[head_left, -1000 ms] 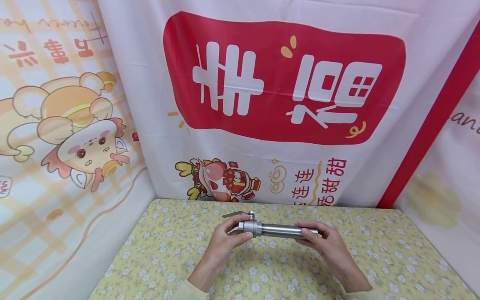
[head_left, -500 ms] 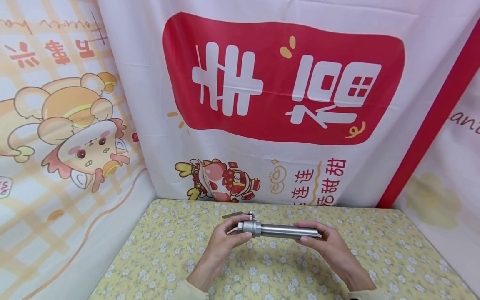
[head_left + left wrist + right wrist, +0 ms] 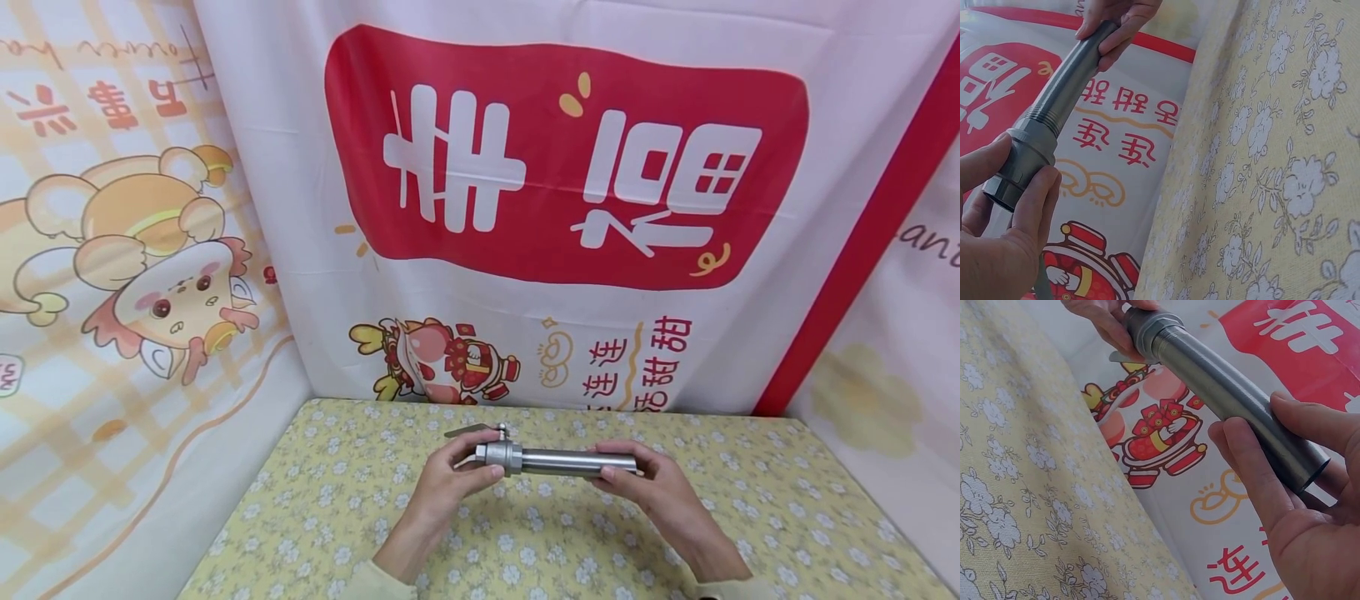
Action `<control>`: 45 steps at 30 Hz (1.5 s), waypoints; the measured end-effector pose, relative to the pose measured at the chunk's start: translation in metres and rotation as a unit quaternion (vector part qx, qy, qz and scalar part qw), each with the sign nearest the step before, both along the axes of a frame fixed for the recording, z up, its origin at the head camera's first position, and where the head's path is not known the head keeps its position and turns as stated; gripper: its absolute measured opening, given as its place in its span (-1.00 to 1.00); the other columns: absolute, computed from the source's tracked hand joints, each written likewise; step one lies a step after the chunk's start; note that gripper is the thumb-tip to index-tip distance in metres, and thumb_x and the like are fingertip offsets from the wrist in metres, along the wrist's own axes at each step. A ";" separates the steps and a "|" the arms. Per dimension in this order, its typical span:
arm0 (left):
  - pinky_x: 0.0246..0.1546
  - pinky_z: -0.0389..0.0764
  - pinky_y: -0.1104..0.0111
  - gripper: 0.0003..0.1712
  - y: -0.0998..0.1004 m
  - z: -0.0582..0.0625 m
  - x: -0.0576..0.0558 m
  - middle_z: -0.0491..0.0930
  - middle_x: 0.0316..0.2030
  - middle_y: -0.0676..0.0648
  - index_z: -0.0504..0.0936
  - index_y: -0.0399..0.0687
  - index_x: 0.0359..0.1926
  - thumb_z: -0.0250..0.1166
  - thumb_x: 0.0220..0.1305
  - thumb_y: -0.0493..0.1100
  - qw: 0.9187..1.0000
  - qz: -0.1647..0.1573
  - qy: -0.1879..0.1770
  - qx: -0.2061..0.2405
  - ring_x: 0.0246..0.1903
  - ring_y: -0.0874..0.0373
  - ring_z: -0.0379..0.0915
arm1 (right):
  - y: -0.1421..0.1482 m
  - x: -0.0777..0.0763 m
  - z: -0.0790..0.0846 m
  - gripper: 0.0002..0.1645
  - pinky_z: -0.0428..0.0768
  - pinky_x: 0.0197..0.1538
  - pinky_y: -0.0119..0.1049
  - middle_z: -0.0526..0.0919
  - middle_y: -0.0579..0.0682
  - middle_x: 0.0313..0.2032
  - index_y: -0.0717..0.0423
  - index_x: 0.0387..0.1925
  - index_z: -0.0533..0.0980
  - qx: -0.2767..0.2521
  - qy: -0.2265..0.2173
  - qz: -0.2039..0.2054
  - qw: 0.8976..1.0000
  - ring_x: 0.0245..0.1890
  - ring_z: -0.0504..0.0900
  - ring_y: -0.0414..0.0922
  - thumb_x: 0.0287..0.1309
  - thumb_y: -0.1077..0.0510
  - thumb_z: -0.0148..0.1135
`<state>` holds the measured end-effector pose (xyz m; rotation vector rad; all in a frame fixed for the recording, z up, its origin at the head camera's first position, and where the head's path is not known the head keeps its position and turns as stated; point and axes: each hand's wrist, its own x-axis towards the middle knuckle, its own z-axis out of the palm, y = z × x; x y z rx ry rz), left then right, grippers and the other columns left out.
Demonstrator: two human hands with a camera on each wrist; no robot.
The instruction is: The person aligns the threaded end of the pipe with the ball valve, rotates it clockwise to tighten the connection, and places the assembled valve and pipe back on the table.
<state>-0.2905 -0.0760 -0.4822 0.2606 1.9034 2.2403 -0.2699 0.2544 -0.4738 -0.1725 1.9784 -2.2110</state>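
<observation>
In the head view my left hand [image 3: 446, 483] grips a metal ball valve [image 3: 498, 455], thumb on the near side and fingers behind. The valve's flat lever [image 3: 465, 430] sticks out past those fingers. A smooth steel pipe [image 3: 570, 462] runs from the valve to the right, held nearly level above the table. My right hand [image 3: 660, 487] holds the pipe near its free end between thumb and fingers. Several turns of thread [image 3: 1044, 119] show between pipe and valve in the left wrist view. The pipe's open end [image 3: 1316, 475] faces my right palm in the right wrist view.
Below the hands lies a table with a yellow floral cloth [image 3: 525, 550]. A white hanging cloth with a red printed panel [image 3: 562, 167] rises behind its far edge. Printed cloths also hang at the left [image 3: 150, 250] and right [image 3: 885, 392].
My right thumb has slid from the top of the pipe down to its near side, uncovering more of the pipe's end. My left hand and the valve have stayed in place.
</observation>
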 end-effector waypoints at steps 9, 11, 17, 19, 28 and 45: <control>0.11 0.78 0.30 -0.40 0.000 0.001 0.001 0.56 0.32 -0.24 0.68 -0.10 0.37 0.58 0.33 -0.18 1.000 -0.001 0.001 0.002 0.22 -0.01 0.69 | -0.004 0.000 0.004 -0.39 0.77 0.26 -0.10 0.69 0.06 0.13 0.39 0.37 0.52 0.007 -0.011 -0.031 0.999 0.09 0.81 -0.05 0.40 0.24 0.47; 0.11 0.78 0.30 -0.40 0.000 0.002 0.002 0.56 0.32 -0.24 0.68 -0.09 0.36 0.59 0.32 -0.18 1.000 -0.001 0.001 0.000 0.22 -0.01 0.69 | -0.005 0.001 0.004 -0.39 0.77 0.25 -0.10 0.69 0.05 0.13 0.40 0.37 0.52 0.007 -0.011 -0.034 0.999 0.09 0.81 -0.06 0.40 0.24 0.47; 0.13 0.78 0.28 -0.38 0.000 0.002 0.001 0.55 0.32 -0.23 0.69 -0.06 0.36 0.60 0.30 -0.17 1.000 -0.003 0.000 -0.003 0.23 -0.02 0.68 | -0.004 0.002 0.005 -0.42 0.77 0.25 -0.09 0.73 0.02 0.11 0.39 0.35 0.55 0.010 -0.005 -0.030 0.999 0.09 0.82 -0.07 0.40 0.25 0.46; 0.13 0.78 0.27 -0.38 0.000 0.001 0.001 0.55 0.31 -0.23 0.69 -0.06 0.37 0.60 0.31 -0.16 1.000 -0.004 0.001 -0.004 0.22 -0.02 0.68 | -0.004 0.003 0.005 -0.43 0.77 0.26 -0.08 0.74 0.01 0.11 0.37 0.35 0.56 0.011 -0.004 -0.030 0.999 0.09 0.83 -0.07 0.41 0.25 0.46; 0.14 0.77 0.27 -0.37 0.000 0.001 0.000 0.57 0.31 -0.22 0.69 -0.03 0.37 0.62 0.30 -0.12 1.000 -0.003 -0.005 -0.008 0.23 -0.02 0.68 | -0.005 0.003 0.005 -0.46 0.76 0.28 -0.04 0.76 0.02 0.12 0.31 0.33 0.60 0.015 -0.002 -0.032 0.999 0.09 0.83 -0.07 0.40 0.23 0.47; 0.14 0.77 0.29 -0.38 0.001 0.004 0.002 0.57 0.31 -0.25 0.68 -0.09 0.38 0.58 0.33 -0.19 1.000 0.010 0.004 0.000 0.22 -0.03 0.69 | -0.007 0.001 0.004 -0.44 0.77 0.25 -0.10 0.77 0.03 0.11 0.37 0.34 0.58 0.000 -0.003 -0.034 0.999 0.09 0.83 -0.07 0.40 0.26 0.46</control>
